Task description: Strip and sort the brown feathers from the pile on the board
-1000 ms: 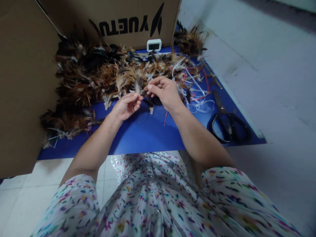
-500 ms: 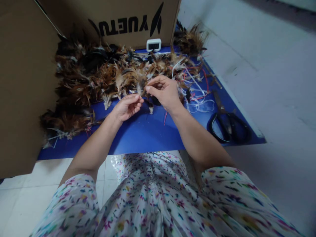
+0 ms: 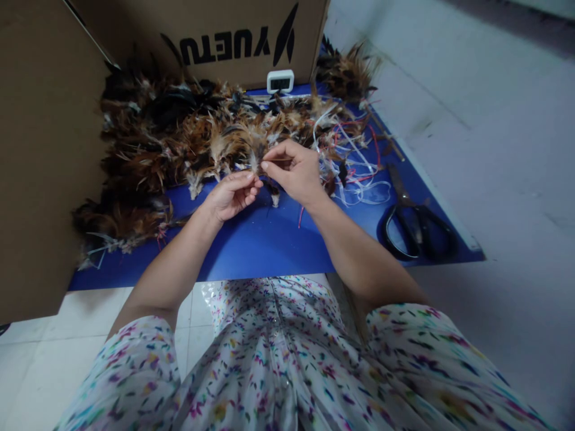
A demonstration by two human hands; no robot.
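The left hand (image 3: 234, 194) pinches feathers (image 3: 254, 161) over the table's (image 3: 269, 248) middle; the right hand (image 3: 300, 173) is narrowed beside them, its hold unclear. Far box (image 3: 220, 17) reads "YUETU", upside down.

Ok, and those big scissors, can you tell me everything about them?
The scissors lie on the blue tabletop, near its right edge, beyond the person's right forearm. Two big black handle loops sit toward the person, and dull, brownish, metal-looking blades point away, leaning slightly left. The loops are spread apart, but I can't tell how far the blades are open. Nothing but the tabletop visibly touches them.
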